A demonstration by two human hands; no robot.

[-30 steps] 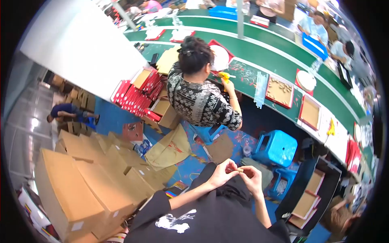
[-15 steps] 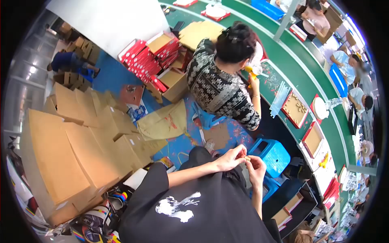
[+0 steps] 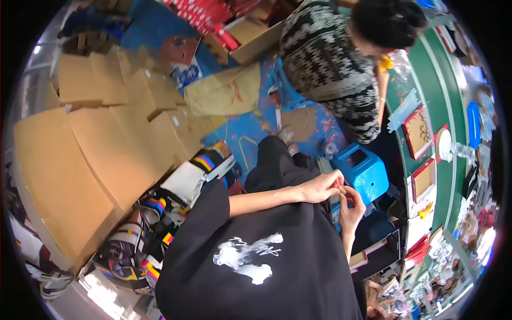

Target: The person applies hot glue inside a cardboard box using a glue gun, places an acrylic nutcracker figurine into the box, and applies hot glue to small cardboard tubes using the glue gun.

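Observation:
My left hand (image 3: 321, 188) and my right hand (image 3: 352, 209) meet in front of my lap, over my dark clothing. Both are closed, with fingertips pinched together around a small tan piece (image 3: 342, 190). It is too small and too covered by the fingers for me to tell its kind. Just beyond my hands stands a blue plastic stool (image 3: 368, 173).
Large cardboard boxes (image 3: 88, 154) are stacked at left, with black bags (image 3: 120, 248) beside them. A co-worker in a patterned top (image 3: 330, 69) sits ahead. To the right runs a green conveyor (image 3: 445, 80) with a red-edged tray (image 3: 418, 132) of small tan pieces.
The view has swung down and to the right, so the co-worker and boxes sit higher in it. My hands stay together at the small tan piece.

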